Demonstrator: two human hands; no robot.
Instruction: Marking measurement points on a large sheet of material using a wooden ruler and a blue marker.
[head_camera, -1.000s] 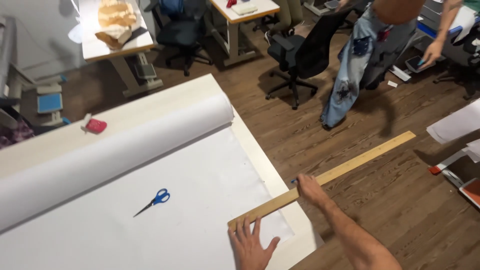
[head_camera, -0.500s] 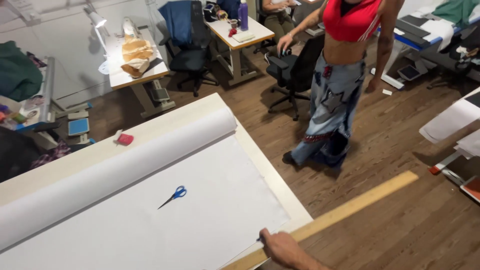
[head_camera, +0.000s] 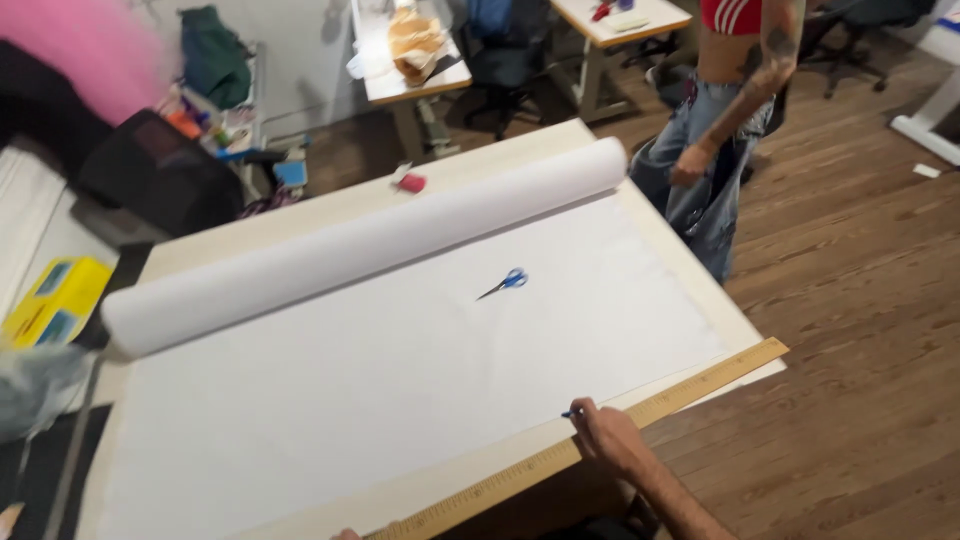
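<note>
Wooden and long, the yellow straightedge ruler (head_camera: 600, 444) lies along the near edge of the pale cutting surface (head_camera: 700, 290), over the white paper sheet (head_camera: 400, 380). Your right hand (head_camera: 610, 437) presses on it, closed around a blue pen (head_camera: 570, 413). Your left hand (head_camera: 345, 535) barely shows; its state I cannot tell. Stiff, light, likely to pivot: steady it mid-length. Blue-handled scissors (head_camera: 505, 283) lie well apart

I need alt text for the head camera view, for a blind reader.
The right hand holds a blue pen against a long wooden ruler lying along the edge of white paper. Blue scissors lie on the paper; another person stands nearby.
</note>
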